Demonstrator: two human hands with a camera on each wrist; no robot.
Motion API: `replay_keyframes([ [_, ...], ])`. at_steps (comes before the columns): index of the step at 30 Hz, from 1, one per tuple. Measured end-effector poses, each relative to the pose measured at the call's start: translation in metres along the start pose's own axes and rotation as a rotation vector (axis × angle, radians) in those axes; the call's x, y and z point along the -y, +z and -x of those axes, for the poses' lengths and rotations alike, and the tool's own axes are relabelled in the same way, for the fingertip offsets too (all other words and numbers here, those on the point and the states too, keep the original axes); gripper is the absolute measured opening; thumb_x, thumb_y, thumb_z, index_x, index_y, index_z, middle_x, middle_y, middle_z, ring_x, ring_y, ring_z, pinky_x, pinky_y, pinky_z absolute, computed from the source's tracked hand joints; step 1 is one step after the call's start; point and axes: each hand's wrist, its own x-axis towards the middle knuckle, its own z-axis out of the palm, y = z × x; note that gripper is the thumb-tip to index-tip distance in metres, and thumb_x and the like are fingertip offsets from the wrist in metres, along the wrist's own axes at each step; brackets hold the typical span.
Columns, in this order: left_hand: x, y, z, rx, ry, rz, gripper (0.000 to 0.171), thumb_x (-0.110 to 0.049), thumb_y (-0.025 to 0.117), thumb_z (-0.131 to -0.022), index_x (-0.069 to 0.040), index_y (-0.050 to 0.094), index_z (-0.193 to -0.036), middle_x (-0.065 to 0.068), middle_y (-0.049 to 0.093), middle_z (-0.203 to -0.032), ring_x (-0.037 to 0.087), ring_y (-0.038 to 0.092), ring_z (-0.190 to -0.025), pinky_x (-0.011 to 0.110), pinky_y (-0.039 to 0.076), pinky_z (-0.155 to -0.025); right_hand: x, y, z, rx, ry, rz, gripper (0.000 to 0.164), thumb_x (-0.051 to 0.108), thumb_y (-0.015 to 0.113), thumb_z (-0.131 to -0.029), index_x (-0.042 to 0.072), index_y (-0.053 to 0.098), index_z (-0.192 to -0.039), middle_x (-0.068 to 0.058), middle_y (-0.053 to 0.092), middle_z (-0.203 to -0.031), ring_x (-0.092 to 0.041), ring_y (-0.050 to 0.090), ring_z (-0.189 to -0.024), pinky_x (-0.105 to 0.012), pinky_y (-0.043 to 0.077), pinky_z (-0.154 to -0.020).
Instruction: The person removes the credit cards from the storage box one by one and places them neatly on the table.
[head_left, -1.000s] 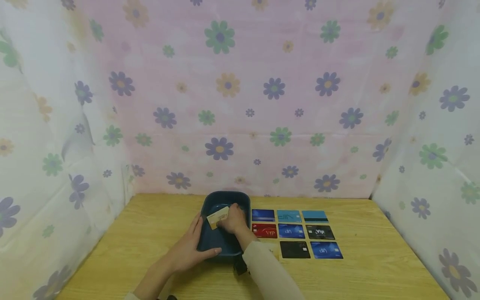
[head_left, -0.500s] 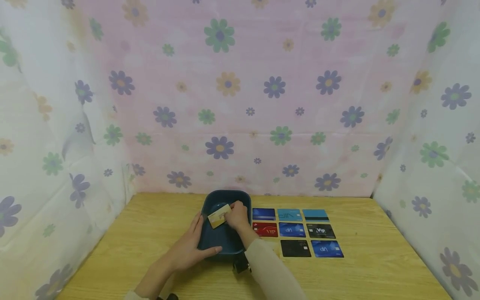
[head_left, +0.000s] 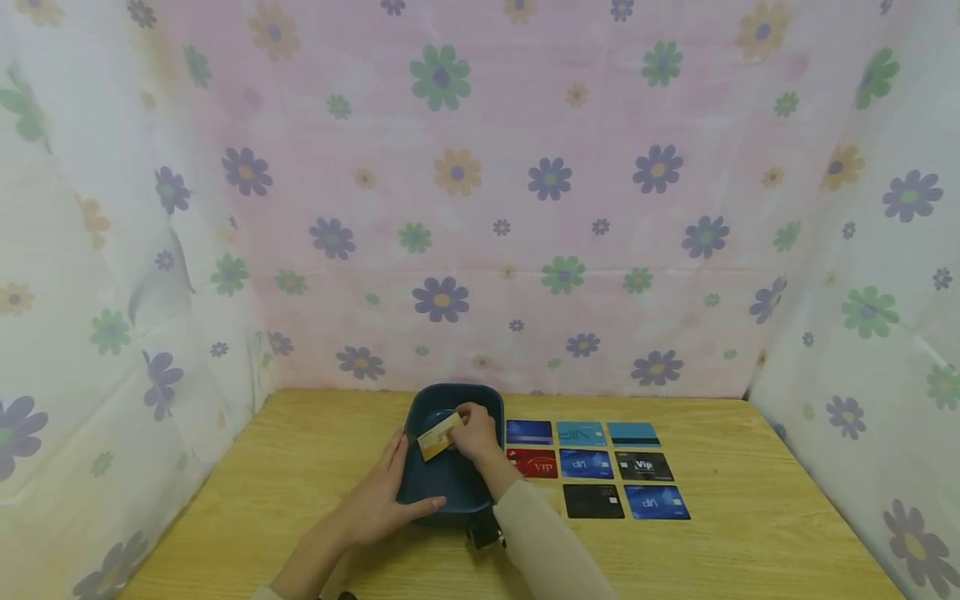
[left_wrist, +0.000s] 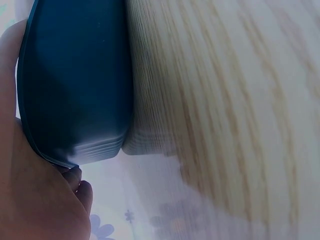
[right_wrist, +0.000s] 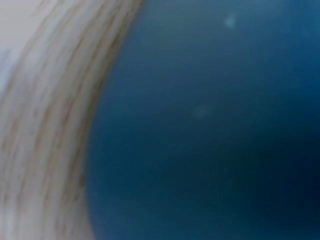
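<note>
A gold-and-cream plastic card (head_left: 439, 437) is held up at a slant inside a dark blue bin (head_left: 442, 492). My right hand (head_left: 476, 432) reaches into the bin and pinches the card's right end between thumb and fingers. With straight fingers along the left rim and the thumb along the front rim, my left hand (head_left: 375, 496) rests at the bin's near left corner. The left wrist view shows that hand (left_wrist: 40, 195) against the bin's outer wall (left_wrist: 85, 75). In the right wrist view the blurred blue bin wall (right_wrist: 190, 140) fills most of the picture, with the hand out of sight.
Right of the bin, several cards lie in rows on the wooden table (head_left: 757, 517): a red VIP card (head_left: 536, 463), a blue card (head_left: 587, 464), a black card (head_left: 592, 502) and others. A flowered cloth (head_left: 495, 250) encloses the back and sides.
The card has tilted more steeply in my right hand, and its fingers have drawn in around the card's end. My left hand keeps its place at the bin.
</note>
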Motion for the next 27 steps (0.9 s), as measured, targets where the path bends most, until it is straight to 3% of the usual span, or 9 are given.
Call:
replay_keyframes([
  [5, 0.0013, 0.0020, 0.0000, -0.002, 0.001, 0.006, 0.123, -0.072, 0.068, -0.084, -0.004, 0.004, -0.164, 0.015, -0.005, -0.172, 0.044, 0.020, -0.153, 0.064, 0.031, -0.115, -0.0010, -0.0010, 0.0010, -0.005, 0.006, 0.017, 0.039, -0.009, 0.068, -0.079, -0.007, 0.065, -0.118, -0.015, 0.062, -0.095, -0.022, 0.064, -0.078, -0.030, 0.060, -0.060],
  [12, 0.0011, 0.0020, -0.0009, -0.006, 0.002, 0.003, 0.123, -0.071, 0.069, -0.085, -0.005, 0.004, -0.165, 0.014, -0.004, -0.172, 0.044, 0.021, -0.153, 0.063, 0.032, -0.115, 0.0033, -0.0034, 0.0033, -0.020, 0.035, 0.004, 0.030, -0.004, 0.066, -0.078, -0.006, 0.067, -0.107, -0.015, 0.067, -0.095, -0.023, 0.066, -0.083, -0.032, 0.061, -0.065],
  [17, 0.0001, 0.0011, -0.0008, -0.006, 0.015, 0.010, 0.122, -0.070, 0.069, -0.085, -0.004, 0.005, -0.165, 0.014, -0.004, -0.172, 0.044, 0.021, -0.152, 0.064, 0.032, -0.115, 0.0062, -0.0046, 0.0062, -0.016, 0.048, -0.032, 0.020, -0.003, 0.066, -0.080, -0.006, 0.066, -0.099, -0.015, 0.066, -0.090, -0.023, 0.069, -0.078, -0.031, 0.061, -0.062],
  [27, -0.0012, -0.0010, -0.0005, 0.001, 0.011, 0.017, 0.122, -0.070, 0.069, -0.086, -0.005, 0.003, -0.165, 0.013, -0.006, -0.172, 0.044, 0.020, -0.153, 0.064, 0.031, -0.115, 0.0048, -0.0028, 0.0036, -0.030, 0.067, 0.011, 0.020, 0.001, 0.073, -0.082, -0.003, 0.065, -0.101, -0.013, 0.066, -0.094, -0.023, 0.067, -0.081, -0.035, 0.062, -0.065],
])
